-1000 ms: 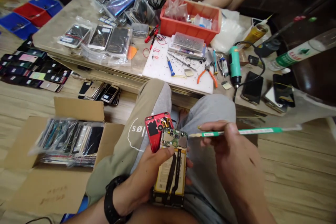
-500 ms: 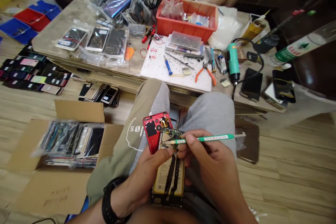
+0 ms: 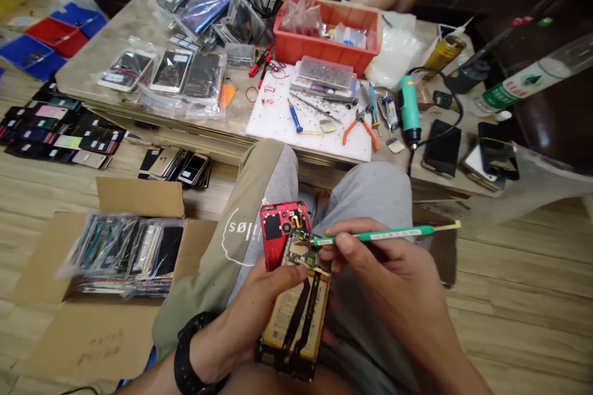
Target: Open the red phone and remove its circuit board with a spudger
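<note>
One opened phone (image 3: 300, 302) above the lap, gripped in the left hand (image 3: 254, 296) between thumb on top and fingers underneath, together with a red back cover (image 3: 275, 251) behind its upper end. Pinches a green tool (image 3: 393, 234) between thumb and fingertips of the right hand (image 3: 389, 265), tip at the circuit board (image 3: 303, 257), actual contact impossible to make out. White labels along the tool, print too small to read; likewise fine print on the battery (image 3: 278, 323). White lettering on the trousers (image 3: 208, 296), "s" and "ø" readable. Green-and-white label with a peak-shaped emblem on the bottle (image 3: 519, 86) at the table's (image 3: 123, 21) right end, characters too blurred to decipher. Brownish handwriting on a flap of the cardboard box (image 3: 88, 327), also illegible. Compared with half a second ago, leans the phone's lower end farther left, shifts the cover slightly right, and points the tool's far end higher and farther out.
</note>
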A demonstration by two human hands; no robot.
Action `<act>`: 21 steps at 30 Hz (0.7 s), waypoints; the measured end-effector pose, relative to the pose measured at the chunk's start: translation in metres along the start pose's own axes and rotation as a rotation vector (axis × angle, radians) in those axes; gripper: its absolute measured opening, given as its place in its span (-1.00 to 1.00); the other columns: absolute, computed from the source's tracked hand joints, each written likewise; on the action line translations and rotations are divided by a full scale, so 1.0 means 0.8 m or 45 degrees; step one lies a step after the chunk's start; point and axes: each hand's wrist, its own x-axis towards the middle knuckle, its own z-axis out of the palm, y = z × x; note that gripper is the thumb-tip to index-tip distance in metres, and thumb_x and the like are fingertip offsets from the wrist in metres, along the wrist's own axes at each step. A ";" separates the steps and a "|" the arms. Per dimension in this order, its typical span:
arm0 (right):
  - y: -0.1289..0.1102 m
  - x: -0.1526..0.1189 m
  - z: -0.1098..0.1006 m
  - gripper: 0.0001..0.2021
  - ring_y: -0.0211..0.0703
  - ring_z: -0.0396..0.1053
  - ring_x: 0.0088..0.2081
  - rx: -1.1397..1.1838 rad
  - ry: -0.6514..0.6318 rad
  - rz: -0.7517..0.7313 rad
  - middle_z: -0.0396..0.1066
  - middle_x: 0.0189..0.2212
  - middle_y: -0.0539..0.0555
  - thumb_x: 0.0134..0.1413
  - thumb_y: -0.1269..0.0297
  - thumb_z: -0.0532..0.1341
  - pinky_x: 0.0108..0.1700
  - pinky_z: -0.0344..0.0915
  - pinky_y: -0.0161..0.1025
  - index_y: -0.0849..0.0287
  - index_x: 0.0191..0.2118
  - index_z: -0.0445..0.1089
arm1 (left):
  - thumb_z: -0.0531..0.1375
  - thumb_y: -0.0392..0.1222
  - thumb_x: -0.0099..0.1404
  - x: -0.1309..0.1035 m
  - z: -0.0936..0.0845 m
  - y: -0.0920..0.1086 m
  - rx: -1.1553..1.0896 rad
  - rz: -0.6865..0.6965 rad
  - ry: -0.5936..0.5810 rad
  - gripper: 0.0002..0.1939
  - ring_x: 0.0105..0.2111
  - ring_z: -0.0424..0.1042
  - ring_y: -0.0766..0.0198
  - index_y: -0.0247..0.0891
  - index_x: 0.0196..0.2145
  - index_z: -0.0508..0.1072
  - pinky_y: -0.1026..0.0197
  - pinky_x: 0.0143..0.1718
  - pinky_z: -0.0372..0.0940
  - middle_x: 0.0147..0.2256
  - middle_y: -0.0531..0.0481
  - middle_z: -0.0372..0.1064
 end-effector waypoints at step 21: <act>-0.028 0.058 0.000 -0.77 -0.26 0.44 -0.61 -0.054 -0.505 0.505 0.52 -0.63 0.02 -0.01 0.16 0.40 -0.59 0.37 -0.40 0.18 -0.54 0.52 | 0.25 0.02 0.32 -0.009 -0.005 0.001 0.245 -0.169 -0.091 -0.66 -0.51 0.56 0.21 -0.24 -0.07 0.56 0.25 -0.45 0.43 -0.32 -0.16 0.62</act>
